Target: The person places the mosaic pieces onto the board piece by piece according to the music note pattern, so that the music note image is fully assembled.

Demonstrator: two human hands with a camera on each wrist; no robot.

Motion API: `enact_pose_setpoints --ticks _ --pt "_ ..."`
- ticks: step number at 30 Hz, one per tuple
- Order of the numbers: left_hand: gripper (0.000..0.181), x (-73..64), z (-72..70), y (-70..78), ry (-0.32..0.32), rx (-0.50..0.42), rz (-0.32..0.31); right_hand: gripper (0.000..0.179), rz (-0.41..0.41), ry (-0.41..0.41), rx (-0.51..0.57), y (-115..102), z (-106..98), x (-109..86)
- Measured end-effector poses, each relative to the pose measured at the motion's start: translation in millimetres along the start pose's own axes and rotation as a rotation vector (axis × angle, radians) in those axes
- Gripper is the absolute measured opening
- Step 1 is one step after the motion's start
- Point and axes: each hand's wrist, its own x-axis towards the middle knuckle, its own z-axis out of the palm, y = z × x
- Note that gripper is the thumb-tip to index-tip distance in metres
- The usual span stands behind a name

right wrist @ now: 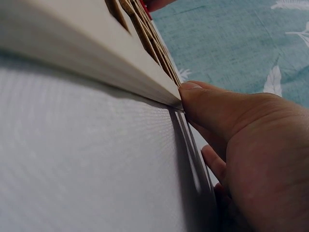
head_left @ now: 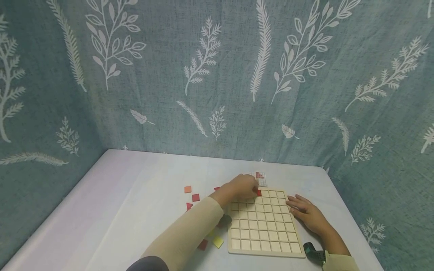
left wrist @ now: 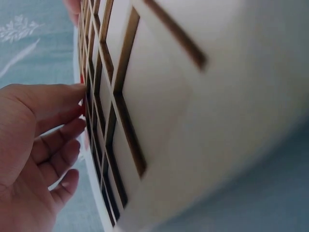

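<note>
A pale wooden board [head_left: 266, 253] with a grid of square recesses lies on the white table. My left hand [head_left: 245, 186] reaches over its far edge, thumb and fingertips pinching a red square tile [head_left: 259, 192] at a far-row recess. In the left wrist view, the left hand [left wrist: 36, 140] has its thumb tip and forefinger at the grid, with red showing beside them. My right hand [head_left: 306, 214] rests at the board's right edge, fingers extended. In the right wrist view, the thumb [right wrist: 207, 104] touches the board's side.
A small card [head_left: 260, 178] with a red pattern lies just beyond the board. Left of it are an orange square [head_left: 188, 189], a red square [head_left: 195, 197], a red triangle [head_left: 189, 206], a yellow square [head_left: 218, 241] and a dark red square [head_left: 202, 244]. A patterned curtain [head_left: 203, 75] hangs behind the table.
</note>
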Motion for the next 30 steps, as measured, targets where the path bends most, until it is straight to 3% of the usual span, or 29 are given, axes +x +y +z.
enact_pose_setpoints --ticks 6,12,25,30 --pt "0.012 -17.1 -3.5 -8.1 0.022 -0.073 -0.022 0.049 -0.002 -0.011 -0.016 -2.3 0.0 -0.4" --pt "0.011 -40.2 -12.5 -21.6 0.04 -0.064 -0.081 0.049 -0.006 -0.014 -0.039 -3.5 -1.8 -0.5" --pt "0.017 -88.1 -20.9 -56.3 0.007 -0.102 -0.224 0.048 -0.013 -0.015 -0.023 -8.7 -3.0 -4.2" --pt "0.013 -99.9 -21.8 -70.0 0.016 -0.086 -0.225 0.048 -0.013 -0.014 -0.019 -7.8 -2.9 -2.6"
